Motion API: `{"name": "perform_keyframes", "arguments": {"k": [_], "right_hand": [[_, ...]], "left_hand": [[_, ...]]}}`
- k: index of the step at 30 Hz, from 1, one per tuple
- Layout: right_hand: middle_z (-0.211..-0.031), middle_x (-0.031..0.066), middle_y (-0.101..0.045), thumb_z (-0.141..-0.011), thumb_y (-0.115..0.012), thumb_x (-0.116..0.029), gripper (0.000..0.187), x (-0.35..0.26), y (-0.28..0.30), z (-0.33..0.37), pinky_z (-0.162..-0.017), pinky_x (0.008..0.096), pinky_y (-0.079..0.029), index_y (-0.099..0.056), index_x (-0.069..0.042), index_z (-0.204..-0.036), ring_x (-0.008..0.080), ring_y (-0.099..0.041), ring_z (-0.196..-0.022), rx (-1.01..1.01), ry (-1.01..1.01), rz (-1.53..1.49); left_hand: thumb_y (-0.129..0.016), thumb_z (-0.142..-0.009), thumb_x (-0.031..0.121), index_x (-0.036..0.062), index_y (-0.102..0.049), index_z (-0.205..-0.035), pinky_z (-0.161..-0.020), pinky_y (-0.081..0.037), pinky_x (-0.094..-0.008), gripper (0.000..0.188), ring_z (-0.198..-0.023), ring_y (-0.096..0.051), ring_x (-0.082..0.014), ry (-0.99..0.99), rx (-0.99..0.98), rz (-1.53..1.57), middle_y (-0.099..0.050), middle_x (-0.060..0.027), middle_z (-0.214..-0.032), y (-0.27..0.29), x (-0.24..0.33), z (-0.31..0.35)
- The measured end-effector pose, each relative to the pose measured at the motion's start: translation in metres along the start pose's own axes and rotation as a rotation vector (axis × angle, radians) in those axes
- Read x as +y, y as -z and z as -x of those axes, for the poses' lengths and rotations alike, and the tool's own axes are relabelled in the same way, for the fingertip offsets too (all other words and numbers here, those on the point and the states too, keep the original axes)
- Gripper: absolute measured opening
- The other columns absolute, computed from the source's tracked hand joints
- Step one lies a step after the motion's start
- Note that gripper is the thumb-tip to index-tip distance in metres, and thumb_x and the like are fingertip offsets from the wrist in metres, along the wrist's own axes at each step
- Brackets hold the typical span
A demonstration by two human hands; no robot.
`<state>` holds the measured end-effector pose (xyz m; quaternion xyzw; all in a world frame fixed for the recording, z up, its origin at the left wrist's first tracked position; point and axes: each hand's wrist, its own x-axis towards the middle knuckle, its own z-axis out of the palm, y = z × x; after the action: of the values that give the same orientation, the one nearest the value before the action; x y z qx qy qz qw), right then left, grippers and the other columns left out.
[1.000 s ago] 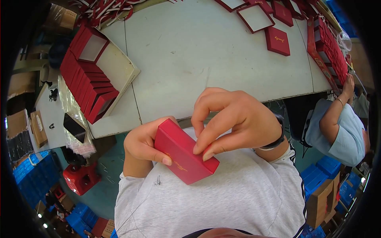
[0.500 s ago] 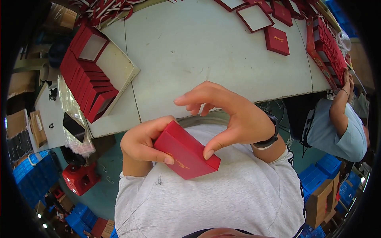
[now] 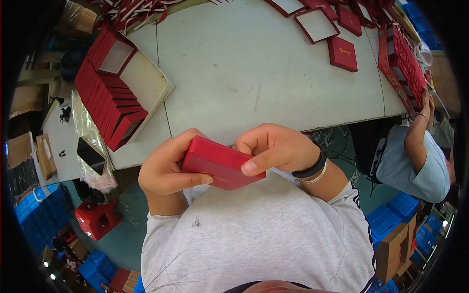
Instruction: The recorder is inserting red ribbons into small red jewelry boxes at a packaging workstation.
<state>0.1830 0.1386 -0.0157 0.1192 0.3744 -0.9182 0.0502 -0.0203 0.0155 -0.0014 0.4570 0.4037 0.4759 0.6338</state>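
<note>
A red gift box (image 3: 217, 165) is held in front of my chest, just off the table's near edge, its narrow side turned up. My left hand (image 3: 168, 163) grips its left end, thumb across the face toward me and fingers behind. At the other end my right hand (image 3: 278, 154) is closed on it, with the thumb pressed on the near top edge and the fingers curled behind. Whether the lid is fully seated I cannot tell. To the left, a shallow cream tray (image 3: 155, 88) holds a row of red box parts (image 3: 110, 105).
At the far right of the white table (image 3: 220, 63) lie an open red box part (image 3: 316, 25) and a red lid (image 3: 343, 53). Ribbons (image 3: 132, 12) are heaped far left. A phone (image 3: 91, 155) lies on plastic bags. A co-worker (image 3: 413, 156) handles a stack of red boxes at right.
My right hand has come down from its spread pose and closed on the right end of the box. The box has risen slightly and tipped, showing more of its narrow side.
</note>
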Motion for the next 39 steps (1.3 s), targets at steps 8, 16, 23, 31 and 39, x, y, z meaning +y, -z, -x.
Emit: {"name": "perform_keyframes", "arguments": {"k": [8,16,23,31,39], "right_hand": [[-0.063,-0.0047,-0.049,-0.088,-0.061,-0.025,0.028,-0.003,-0.006,-0.015,-0.056,0.0212,-0.035,-0.057,-0.005,-0.069,0.0047,-0.042,-0.059,0.064,-0.107,0.187],[-0.084,0.0001,-0.056,-0.094,-0.05,-0.029,0.031,0.006,0.0,-0.042,-0.067,0.0233,-0.039,-0.059,0.0,-0.09,0.0061,-0.047,-0.076,0.019,0.082,0.047],[-0.092,0.0012,-0.058,-0.096,-0.046,-0.024,0.024,0.011,-0.007,-0.083,-0.078,0.0262,-0.042,-0.056,-0.002,-0.099,0.0094,-0.053,-0.085,0.093,0.116,-0.085],[-0.113,0.0104,-0.06,-0.098,-0.031,-0.027,0.037,-0.026,-0.023,-0.139,-0.09,0.0368,-0.045,-0.054,-0.001,-0.113,0.0215,-0.057,-0.105,0.327,0.18,-0.53],[-0.118,0.0095,-0.056,-0.099,-0.029,-0.027,0.036,-0.002,-0.03,-0.159,-0.087,0.0363,-0.047,-0.047,-0.004,-0.12,0.0213,-0.056,-0.104,0.338,0.333,-0.555]], "left_hand": [[-0.069,-0.072,0.0,-0.0008,-0.052,-0.096,-0.063,-0.044,-0.0266,0.03,-0.069,-0.059,-0.0159,0.035,-0.081,-0.303,-0.062,-0.0092,-0.079,0.01,0.002,0.003],[-0.072,-0.07,-0.002,-0.0009,-0.05,-0.102,-0.073,-0.044,-0.0261,0.039,-0.085,-0.057,-0.0125,-0.104,0.105,0.066,-0.06,-0.0076,-0.093,0.035,-0.029,0.022],[-0.071,-0.072,-0.002,-0.0003,-0.035,-0.128,-0.088,-0.043,-0.0284,0.067,-0.101,-0.055,-0.0162,-0.178,0.48,0.26,-0.056,-0.01,-0.108,0.043,-0.04,0.029],[-0.066,-0.083,0.021,0.0043,-0.005,-0.145,-0.105,-0.027,-0.0441,0.088,-0.135,-0.024,-0.0303,-0.633,0.737,-0.11,-0.013,-0.0198,-0.148,0.05,-0.067,0.016],[-0.058,-0.088,0.026,-0.001,-0.008,-0.142,-0.107,-0.02,-0.0496,0.078,-0.138,-0.011,-0.038,-0.546,0.965,-0.788,-0.004,-0.0245,-0.148,0.064,-0.066,0.009]]}}
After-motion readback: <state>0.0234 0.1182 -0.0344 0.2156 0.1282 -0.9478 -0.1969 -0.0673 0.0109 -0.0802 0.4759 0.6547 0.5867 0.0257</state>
